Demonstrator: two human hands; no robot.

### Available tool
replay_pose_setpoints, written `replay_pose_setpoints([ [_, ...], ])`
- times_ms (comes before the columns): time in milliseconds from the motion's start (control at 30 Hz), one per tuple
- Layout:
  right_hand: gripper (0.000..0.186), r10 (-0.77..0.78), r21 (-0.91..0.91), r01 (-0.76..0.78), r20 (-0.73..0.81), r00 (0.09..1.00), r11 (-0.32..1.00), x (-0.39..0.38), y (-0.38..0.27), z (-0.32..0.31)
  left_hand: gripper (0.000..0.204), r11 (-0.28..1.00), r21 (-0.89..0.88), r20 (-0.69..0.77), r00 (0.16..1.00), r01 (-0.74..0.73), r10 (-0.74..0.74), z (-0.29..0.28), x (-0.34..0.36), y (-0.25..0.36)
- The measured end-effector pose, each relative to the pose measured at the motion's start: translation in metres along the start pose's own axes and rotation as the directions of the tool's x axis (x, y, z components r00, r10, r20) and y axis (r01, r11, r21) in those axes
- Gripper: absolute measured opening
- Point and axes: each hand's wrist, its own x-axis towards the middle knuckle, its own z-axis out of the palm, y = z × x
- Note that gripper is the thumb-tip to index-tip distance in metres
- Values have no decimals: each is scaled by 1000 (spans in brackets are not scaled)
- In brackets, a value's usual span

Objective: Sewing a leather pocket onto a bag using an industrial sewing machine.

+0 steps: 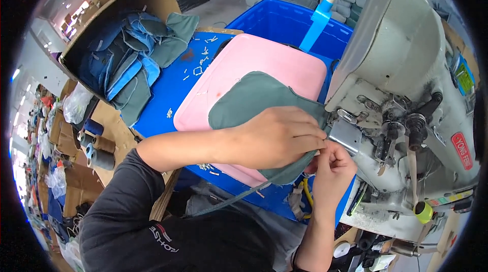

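1. Cloth lies partly on pink board, beside machine.
2. Left hand rests over cloth, fingertips near its edge.
3. Right hand curls alongside; I cannot tell either hand's grip.

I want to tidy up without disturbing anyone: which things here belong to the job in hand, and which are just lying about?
Likely in the job:
dark green fabric piece, with the left hand and right hand at its edge
pink board under it
industrial sewing machine

Apparently just lying about:
clear plastic bag
thread spools
pale scraps
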Motion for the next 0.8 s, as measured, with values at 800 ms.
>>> replay_pose_setpoints([
  [800,8,-49,111,60,-100,994,992,-7,3,3,36,999,38,-15,1000,4,-3,3,0,13],
])
